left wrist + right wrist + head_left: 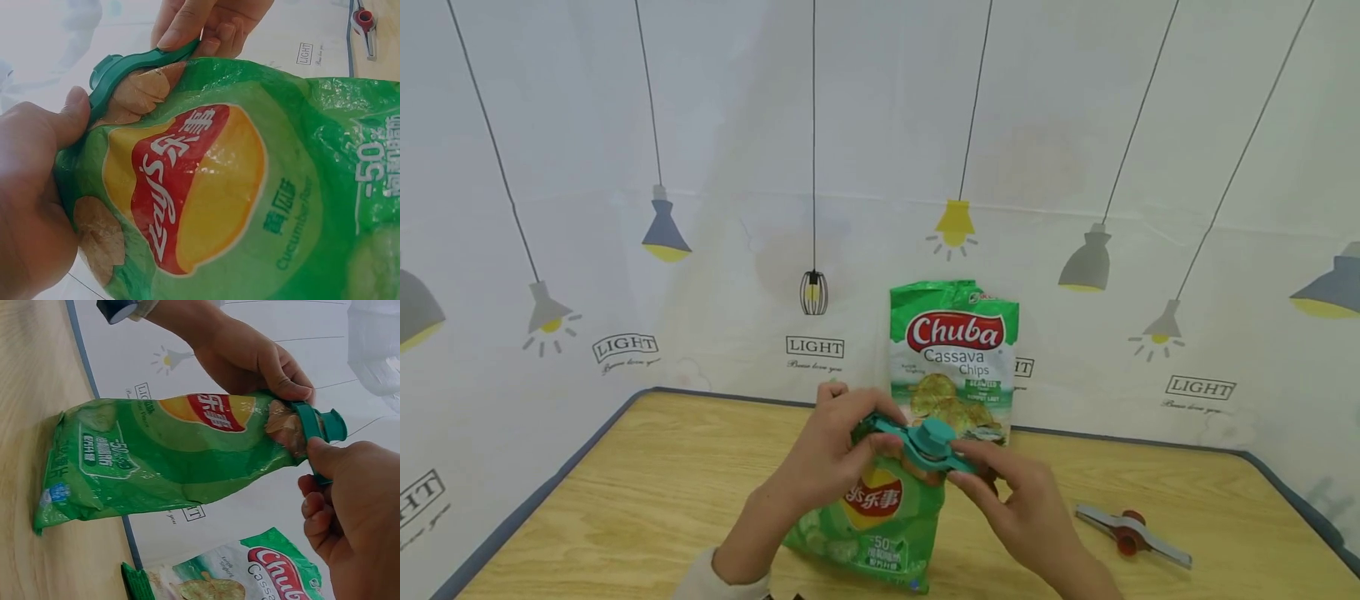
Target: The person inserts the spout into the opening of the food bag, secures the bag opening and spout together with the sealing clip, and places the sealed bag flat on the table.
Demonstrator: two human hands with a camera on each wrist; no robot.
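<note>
Wall printed "LIGHT"; left hand, right hand, fingers clamped on teal clip atop Lay's bag; "Chuba Cassava Chips" bag beyond fingers.

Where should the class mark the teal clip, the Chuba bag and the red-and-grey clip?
Teal clip (934, 437): head view, on its raised round part.
Chuba bag (953, 357): head view, on the printed word Cassava.
Red-and-grey clip (1129, 538): head view, on its red middle.
</note>
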